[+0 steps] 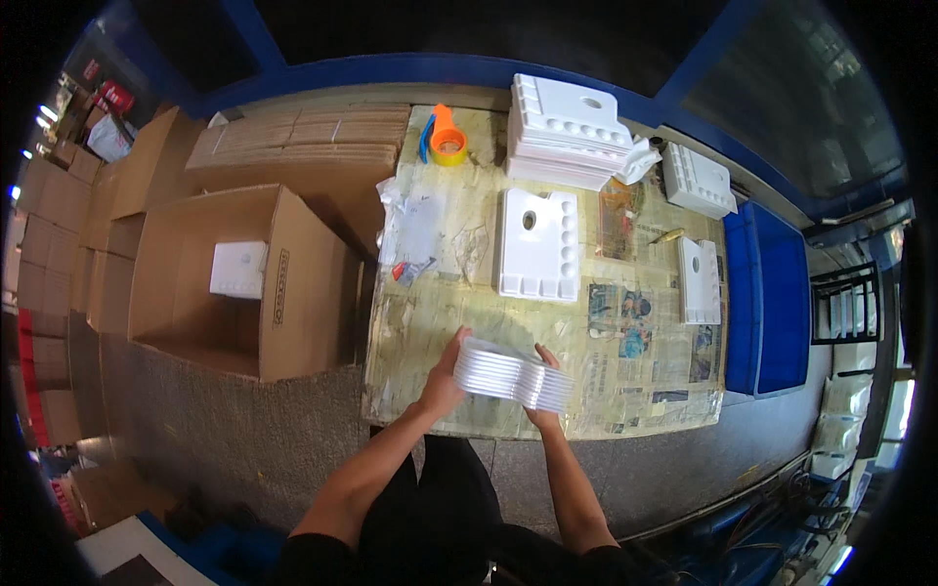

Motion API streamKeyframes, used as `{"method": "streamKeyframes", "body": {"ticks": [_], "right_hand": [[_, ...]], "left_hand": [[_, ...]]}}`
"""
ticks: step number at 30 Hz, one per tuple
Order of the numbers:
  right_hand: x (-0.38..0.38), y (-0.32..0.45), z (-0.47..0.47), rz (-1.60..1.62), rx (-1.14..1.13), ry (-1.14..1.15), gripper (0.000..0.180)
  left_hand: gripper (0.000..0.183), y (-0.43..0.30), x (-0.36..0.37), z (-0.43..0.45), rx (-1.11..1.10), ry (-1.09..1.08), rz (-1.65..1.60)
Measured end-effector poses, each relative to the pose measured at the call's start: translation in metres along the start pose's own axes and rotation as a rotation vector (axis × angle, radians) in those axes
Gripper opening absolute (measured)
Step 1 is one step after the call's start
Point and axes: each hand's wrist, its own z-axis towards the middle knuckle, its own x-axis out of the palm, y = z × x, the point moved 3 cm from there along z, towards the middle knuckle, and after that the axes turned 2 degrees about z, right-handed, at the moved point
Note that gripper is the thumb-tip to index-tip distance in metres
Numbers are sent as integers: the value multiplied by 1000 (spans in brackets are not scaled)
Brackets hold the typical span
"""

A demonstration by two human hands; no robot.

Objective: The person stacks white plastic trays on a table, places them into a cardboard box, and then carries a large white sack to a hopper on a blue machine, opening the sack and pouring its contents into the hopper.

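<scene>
Between my two hands is a stack of white plastic paint palettes (513, 375), its layered edges turned toward me. My left hand (444, 377) grips the stack's left end, and my right hand (543, 399) grips its right end. The stack is over the front part of the worktable (425, 329); whether it touches the surface I cannot tell. Beyond it lies a white palette stack (538, 245) with a thumb hole and round wells. A taller palette stack (568, 135) stands at the back of the table.
Left of the table, an open cardboard box (315, 315) holds white palettes (239, 269). Flattened cartons (300, 139) stand behind it. An orange tape dispenser (447, 139) lies at the back left. More palettes (700, 282) lie at the right, beside a blue plastic crate (780, 300).
</scene>
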Motion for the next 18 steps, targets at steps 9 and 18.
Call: {"method": "streamKeyframes", "body": {"ticks": [9,18], "right_hand": [[4,-27,-4,317,80,18,75],[7,64,17,765,480,-148,69]], "left_hand": [[90,1,-5,10,179,-29,189],[90,-126,-72,61,111,193,663]]}}
